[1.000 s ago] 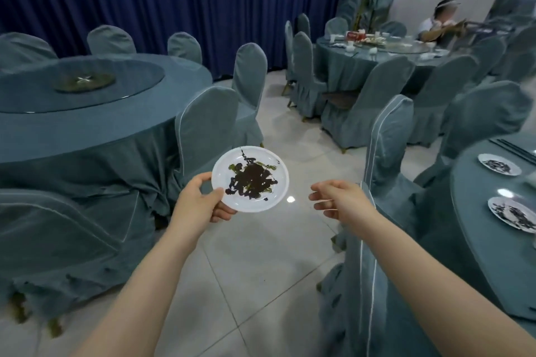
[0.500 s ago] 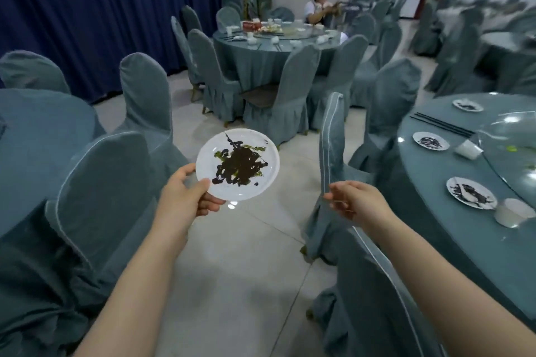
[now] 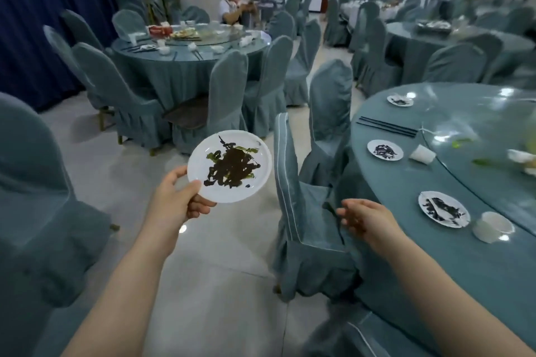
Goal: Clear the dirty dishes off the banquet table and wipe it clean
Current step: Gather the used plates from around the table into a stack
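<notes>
My left hand (image 3: 177, 201) grips the rim of a white plate (image 3: 255, 185) smeared with dark sauce, held over the floor. My right hand (image 3: 367, 222) hangs empty with relaxed fingers above a covered chair (image 3: 307, 211). To the right is the round banquet table (image 3: 406, 255) in a teal cloth. On it lie three dirty plates: a near plate (image 3: 443, 209), a middle plate (image 3: 385, 149) and a far plate (image 3: 400, 100). A white cup (image 3: 493, 226), a tipped cup (image 3: 422, 154) and black chopsticks (image 3: 387, 126) also lie there, beside a glass turntable (image 3: 478, 124).
Covered chairs stand on the left (image 3: 34, 211) and ahead (image 3: 327, 113). Another set table (image 3: 188, 49) with a seated person (image 3: 232, 6) is at the back. A tiled floor aisle (image 3: 226, 255) runs between the chairs. More tables fill the far right.
The view has swung right, bringing the banquet table and its dishes into sight. The plate stays in my left hand; my right hand has loosened and dropped toward the chair.
</notes>
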Available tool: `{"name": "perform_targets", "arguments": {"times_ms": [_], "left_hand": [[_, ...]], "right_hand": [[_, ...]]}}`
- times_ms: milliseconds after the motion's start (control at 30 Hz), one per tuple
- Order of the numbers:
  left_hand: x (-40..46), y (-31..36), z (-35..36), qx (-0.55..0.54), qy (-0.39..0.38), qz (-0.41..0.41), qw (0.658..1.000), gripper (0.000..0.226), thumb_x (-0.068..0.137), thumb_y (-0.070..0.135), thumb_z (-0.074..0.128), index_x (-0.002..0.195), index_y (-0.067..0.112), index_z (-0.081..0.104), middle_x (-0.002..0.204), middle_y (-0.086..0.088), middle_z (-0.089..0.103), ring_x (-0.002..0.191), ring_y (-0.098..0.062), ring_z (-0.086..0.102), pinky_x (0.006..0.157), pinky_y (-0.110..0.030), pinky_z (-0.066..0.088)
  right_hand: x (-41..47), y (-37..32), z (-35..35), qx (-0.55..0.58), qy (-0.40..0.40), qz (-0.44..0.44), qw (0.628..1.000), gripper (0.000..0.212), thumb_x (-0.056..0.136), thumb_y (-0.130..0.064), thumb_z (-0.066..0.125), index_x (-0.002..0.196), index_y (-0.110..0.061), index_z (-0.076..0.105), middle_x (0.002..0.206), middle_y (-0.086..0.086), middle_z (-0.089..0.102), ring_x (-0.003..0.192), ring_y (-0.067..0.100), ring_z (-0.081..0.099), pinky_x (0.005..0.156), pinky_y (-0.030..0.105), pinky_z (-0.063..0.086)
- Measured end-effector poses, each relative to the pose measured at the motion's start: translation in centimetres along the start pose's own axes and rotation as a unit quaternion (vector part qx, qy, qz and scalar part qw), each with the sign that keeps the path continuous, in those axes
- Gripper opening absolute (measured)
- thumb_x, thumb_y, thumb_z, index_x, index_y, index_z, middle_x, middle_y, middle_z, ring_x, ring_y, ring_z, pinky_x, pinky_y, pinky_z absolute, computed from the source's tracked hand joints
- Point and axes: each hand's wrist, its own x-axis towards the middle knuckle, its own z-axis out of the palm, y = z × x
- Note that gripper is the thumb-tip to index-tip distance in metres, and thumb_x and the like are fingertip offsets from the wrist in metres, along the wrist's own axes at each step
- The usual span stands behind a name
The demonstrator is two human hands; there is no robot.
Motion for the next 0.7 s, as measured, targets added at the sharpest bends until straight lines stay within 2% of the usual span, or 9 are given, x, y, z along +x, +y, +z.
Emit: {"name": "perform_targets", "arguments": {"times_ms": [233, 367, 500, 633, 700], "left_hand": [[15.0, 0.7, 8.7, 0.017, -0.142, 0.017, 0.99, 0.03, 0.095, 0.006, 0.046, 0.12, 0.023, 0.05, 0.057, -0.01, 0.067, 0.044, -0.013, 0.057, 0.052, -0.026, 0.046], [21.0, 1.0, 14.1, 0.028, -0.229, 0.016, 0.973, 0.031, 0.094, 0.006, 0.046, 0.12, 0.023, 0.049, 0.056, -0.009, 0.067, 0.043, -0.013, 0.058, 0.053, -0.029, 0.047], [24.8, 0.7, 18.8, 0.036, -0.3, -0.001, 0.953, 0.029, 0.095, 0.007, 0.047, 0.117, 0.026, 0.047, 0.056, -0.007, 0.067, 0.044, -0.012, 0.058, 0.046, -0.023, 0.05], [28.2, -0.1, 23.9, 0.077, -0.356, -0.002, 0.931, 0.028, 0.096, 0.01, 0.05, 0.116, 0.028, 0.049, 0.058, -0.007, 0.068, 0.045, -0.013, 0.059, 0.051, -0.027, 0.049], [29.2, -0.7, 26.2, 0.095, -0.374, -0.002, 0.923, 0.028, 0.096, 0.009, 0.05, 0.117, 0.027, 0.049, 0.058, -0.008, 0.068, 0.044, -0.013, 0.059, 0.046, -0.024, 0.049]], "right_hand": [[6.5, -1.7, -2.3, 0.035, 0.129, 0.003, 0.991, 0.007, 0.093, -0.014, 0.056, 0.092, -0.012, 0.063, 0.077, 0.006, 0.071, 0.061, 0.018, 0.058, 0.056, 0.025, 0.041], [8.0, -0.8, -4.1, 0.053, 0.228, 0.027, 0.972, 0.007, 0.091, -0.012, 0.058, 0.092, -0.013, 0.066, 0.075, 0.003, 0.073, 0.062, 0.017, 0.061, 0.058, 0.024, 0.047], [8.3, 0.7, -5.7, 0.083, 0.312, 0.056, 0.945, 0.008, 0.087, -0.006, 0.061, 0.089, -0.011, 0.066, 0.07, 0.003, 0.072, 0.061, 0.019, 0.061, 0.062, 0.027, 0.048], [9.6, 1.8, -7.4, 0.085, 0.376, 0.083, 0.919, 0.012, 0.08, -0.001, 0.065, 0.087, -0.01, 0.067, 0.062, 0.001, 0.067, 0.053, 0.015, 0.056, 0.048, 0.02, 0.04], [10.9, 2.0, -8.4, 0.071, 0.404, 0.084, 0.908, 0.012, 0.08, 0.001, 0.065, 0.085, -0.01, 0.067, 0.059, 0.001, 0.065, 0.045, 0.01, 0.054, 0.041, 0.017, 0.038]]}}
